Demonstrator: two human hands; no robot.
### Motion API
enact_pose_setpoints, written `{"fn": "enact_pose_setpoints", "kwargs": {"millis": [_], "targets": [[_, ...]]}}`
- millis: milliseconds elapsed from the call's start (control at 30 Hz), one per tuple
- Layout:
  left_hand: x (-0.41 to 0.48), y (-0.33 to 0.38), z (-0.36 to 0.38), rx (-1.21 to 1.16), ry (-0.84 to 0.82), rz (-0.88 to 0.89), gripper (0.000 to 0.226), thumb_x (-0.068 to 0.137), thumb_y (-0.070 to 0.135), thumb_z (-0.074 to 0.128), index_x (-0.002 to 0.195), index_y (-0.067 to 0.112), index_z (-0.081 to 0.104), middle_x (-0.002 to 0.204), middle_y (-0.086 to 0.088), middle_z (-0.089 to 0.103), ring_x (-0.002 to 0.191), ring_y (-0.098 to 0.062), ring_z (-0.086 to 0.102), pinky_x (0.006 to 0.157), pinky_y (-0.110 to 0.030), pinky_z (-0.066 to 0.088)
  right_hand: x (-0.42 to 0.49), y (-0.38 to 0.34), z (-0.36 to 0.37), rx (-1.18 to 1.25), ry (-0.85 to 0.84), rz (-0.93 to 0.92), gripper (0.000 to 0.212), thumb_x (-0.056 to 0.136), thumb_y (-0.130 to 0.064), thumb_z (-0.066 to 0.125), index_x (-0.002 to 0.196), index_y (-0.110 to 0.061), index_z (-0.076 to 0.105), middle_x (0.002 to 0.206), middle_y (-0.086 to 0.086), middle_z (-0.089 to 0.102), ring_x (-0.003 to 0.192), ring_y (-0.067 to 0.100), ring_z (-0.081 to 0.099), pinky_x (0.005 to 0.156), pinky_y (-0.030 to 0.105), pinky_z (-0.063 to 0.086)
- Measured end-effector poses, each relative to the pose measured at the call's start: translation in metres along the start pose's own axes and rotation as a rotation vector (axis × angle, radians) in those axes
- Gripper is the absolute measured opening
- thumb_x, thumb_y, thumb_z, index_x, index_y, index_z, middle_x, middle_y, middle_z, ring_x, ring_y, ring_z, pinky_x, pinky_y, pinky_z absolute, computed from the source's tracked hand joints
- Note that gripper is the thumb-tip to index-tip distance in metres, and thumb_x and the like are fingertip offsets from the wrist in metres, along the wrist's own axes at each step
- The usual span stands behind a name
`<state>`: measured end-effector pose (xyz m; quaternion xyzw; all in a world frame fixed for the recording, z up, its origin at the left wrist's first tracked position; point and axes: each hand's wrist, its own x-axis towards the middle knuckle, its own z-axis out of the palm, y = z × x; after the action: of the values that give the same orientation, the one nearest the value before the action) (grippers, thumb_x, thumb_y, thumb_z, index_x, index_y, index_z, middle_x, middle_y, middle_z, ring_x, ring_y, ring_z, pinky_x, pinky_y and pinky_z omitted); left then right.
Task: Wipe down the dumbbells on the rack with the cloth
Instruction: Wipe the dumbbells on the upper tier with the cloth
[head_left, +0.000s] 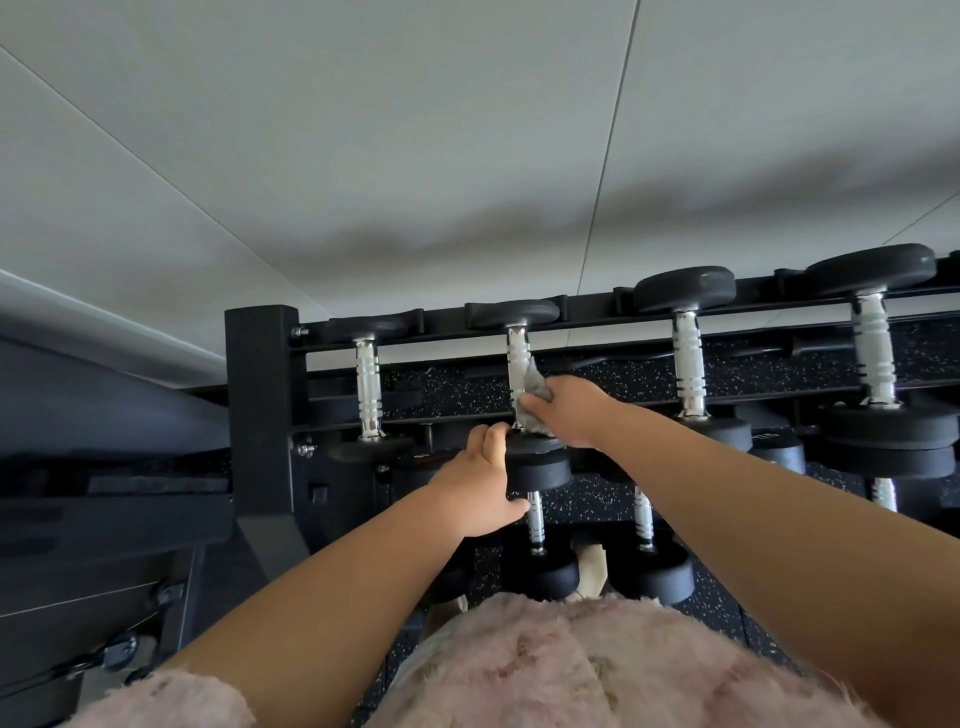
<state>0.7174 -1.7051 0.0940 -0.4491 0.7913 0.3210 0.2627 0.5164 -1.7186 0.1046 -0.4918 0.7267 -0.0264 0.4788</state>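
A black steel rack (262, 395) with long horizontal rails carries the weights in tiers. Its top tier holds four in a row, each with round black heads and a ribbed chrome handle, growing larger toward the right. The lower tier holds more of the same kind, two of them (535, 525) (643, 519) showing their handles just below the hands. The second dumbbell (517, 353) from the left on the top tier is the one being handled. The right hand (569, 410) has its fingers curled round a crumpled grey cloth (535, 397) and presses it against the near end of that chrome handle. The left hand (478, 488) grips the near black head (537, 460) of the same dumbbell, fingers over its top edge and thumb below. Faint marks show on a few near heads of the weights — a reddish one left of the left hand, a pale one further right — but both are too blurred to read. Black rubber flooring with pale speckles (587, 379) shows between the rails, a pale panelled wall (415, 130) stands behind the rack, and a fluffy pink garment (571, 660) fills the bottom of the view.
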Motion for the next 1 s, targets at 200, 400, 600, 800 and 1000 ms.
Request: {"fn": "enact_pose_setpoints", "kwargs": {"millis": [200, 400, 600, 800, 1000], "targets": [[-0.001, 0.002, -0.002, 0.011, 0.011, -0.003, 0.102, 0.094, 0.055, 0.070, 0.161, 0.021, 0.002, 0.164, -0.004, 0.008, 0.118, -0.030, 0.062, 0.096, -0.044, 0.055, -0.011, -0.002, -0.004, -0.054, 0.032, -0.005, 0.047, 0.109, -0.045, 0.038, 0.113, -0.005, 0.063, 0.100, 0.012, 0.063, 0.092, 0.027, 0.060, 0.081, 0.037, 0.046], [-0.005, 0.006, -0.008, 0.019, -0.020, -0.021, 0.102, 0.095, 0.056, 0.068, 0.163, 0.022, 0.000, 0.169, -0.006, 0.003, 0.118, -0.030, 0.062, 0.094, -0.041, 0.055, -0.007, -0.034, -0.007, 0.343, 0.188, 0.025, 0.049, 0.110, -0.035, 0.035, 0.153, -0.013, 0.039, 0.139, 0.020, 0.057, 0.126, 0.039, 0.056, 0.103, 0.044, 0.044], [-0.010, 0.015, -0.019, 0.078, -0.088, -0.061, 0.104, 0.099, 0.057, 0.062, 0.165, 0.016, -0.007, 0.170, -0.014, -0.002, 0.103, -0.030, 0.066, 0.086, -0.040, 0.058, -0.033, -0.017, -0.011, -0.053, -0.032, 0.054, 0.042, 0.111, -0.034, 0.039, 0.138, -0.004, 0.050, 0.137, 0.016, 0.055, 0.121, 0.032, 0.055, 0.099, 0.038, 0.050], [-0.013, 0.022, -0.027, 0.115, -0.124, -0.085, 0.109, 0.100, 0.055, 0.062, 0.166, 0.014, -0.014, 0.170, -0.015, 0.006, 0.098, -0.029, 0.067, 0.084, -0.041, 0.058, -0.021, -0.025, -0.010, -0.192, -0.003, 0.018, 0.040, 0.107, -0.029, 0.052, 0.141, -0.009, 0.051, 0.133, 0.011, 0.056, 0.115, 0.030, 0.054, 0.098, 0.039, 0.049], [-0.016, 0.024, -0.024, 0.020, -0.088, -0.093, 0.101, 0.099, 0.050, 0.066, 0.165, 0.020, -0.004, 0.165, -0.015, 0.015, 0.074, -0.022, 0.059, 0.067, -0.036, 0.051, -0.006, -0.027, -0.016, 0.276, 0.282, 0.028, 0.047, 0.105, -0.039, 0.053, 0.145, -0.016, 0.042, 0.123, 0.008, 0.063, 0.099, 0.022, 0.062, 0.084, 0.037, 0.054]]}}
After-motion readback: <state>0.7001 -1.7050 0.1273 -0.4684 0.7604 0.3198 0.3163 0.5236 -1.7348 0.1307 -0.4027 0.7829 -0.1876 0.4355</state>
